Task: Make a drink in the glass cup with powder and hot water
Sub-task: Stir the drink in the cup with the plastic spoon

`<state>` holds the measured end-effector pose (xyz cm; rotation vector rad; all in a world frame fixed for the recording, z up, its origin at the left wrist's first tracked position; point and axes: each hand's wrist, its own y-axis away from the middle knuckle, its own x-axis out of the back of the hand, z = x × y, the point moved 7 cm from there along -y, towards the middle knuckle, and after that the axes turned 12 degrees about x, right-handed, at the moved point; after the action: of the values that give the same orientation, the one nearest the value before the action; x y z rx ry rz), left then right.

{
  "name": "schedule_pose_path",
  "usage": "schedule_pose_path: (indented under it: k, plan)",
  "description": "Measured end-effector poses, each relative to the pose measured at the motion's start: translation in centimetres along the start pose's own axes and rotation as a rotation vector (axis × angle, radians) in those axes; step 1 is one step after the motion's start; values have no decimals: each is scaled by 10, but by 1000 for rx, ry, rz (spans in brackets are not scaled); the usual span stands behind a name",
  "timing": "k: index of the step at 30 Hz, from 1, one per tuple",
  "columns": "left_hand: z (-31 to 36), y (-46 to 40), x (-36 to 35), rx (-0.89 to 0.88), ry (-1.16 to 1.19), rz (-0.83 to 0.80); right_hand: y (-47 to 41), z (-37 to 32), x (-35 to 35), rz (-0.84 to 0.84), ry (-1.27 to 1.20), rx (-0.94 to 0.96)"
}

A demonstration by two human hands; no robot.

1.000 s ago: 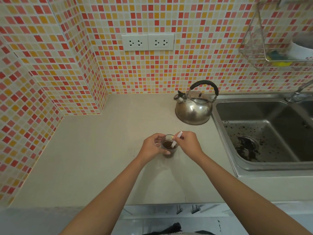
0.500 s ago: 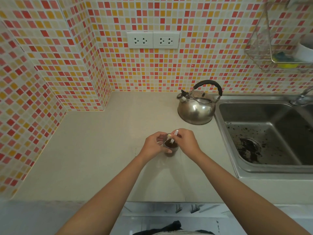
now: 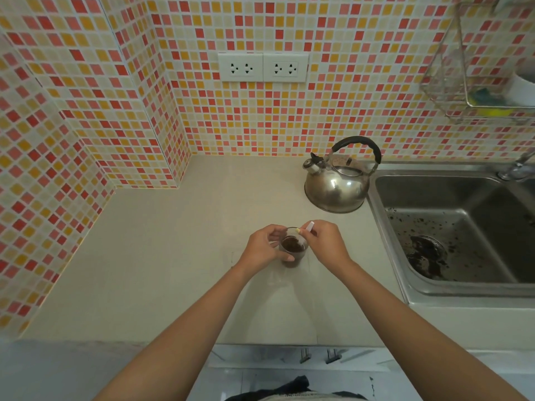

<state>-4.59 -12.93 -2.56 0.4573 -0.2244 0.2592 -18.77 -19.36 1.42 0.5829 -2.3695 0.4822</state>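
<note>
My left hand (image 3: 264, 248) is curled around the side of the glass cup (image 3: 293, 249), fingers closed on its wall, steadying it on the counter (image 3: 162, 256). My right hand (image 3: 325, 241) pinches a small white stick (image 3: 308, 228) between thumb and fingertips, right at the cup's rim; its lower end I cannot make out. Dark brown powder or liquid fills the cup. The cup stands on the beige counter in front of me, near its middle. Behind it and to the right sits a steel kettle (image 3: 338, 183) with a black handle, just beside the steel sink (image 3: 451, 224). The wall is small red, orange and cream tiles with two white sockets (image 3: 263, 67).
</note>
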Motion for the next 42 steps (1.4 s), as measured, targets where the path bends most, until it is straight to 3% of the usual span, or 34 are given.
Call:
schedule_pose_path:
  k: [8, 13, 16, 20, 25, 28, 33, 38, 42]
  plan:
    - [0, 0, 0, 6, 16, -7, 5, 15, 5, 210, -281, -288]
    - [1, 1, 0, 1, 26, -10, 1, 8, 23, 285, -342, -233]
    - [0, 1, 0, -5, 25, -8, -4, -6, 23, 206, -267, -99]
    - [-1, 0, 0, -13, 14, -7, -2, -14, 4, -79, 1, 72]
    - [-2, -1, 0, -2, 8, -4, 2, 9, -2, 16, -153, -120]
    - [-2, -2, 1, 2, 12, -6, 1, 5, -7, 21, -201, -105]
    - [-1, -1, 0, -1, -9, -5, -2, 11, 1, 30, -60, -117]
    - [-2, -1, 1, 1, 10, -7, -2, -6, -8, -39, -136, -28]
    - [-1, 0, -1, -2, 0, -9, -5, -1, 0, -34, 51, -61]
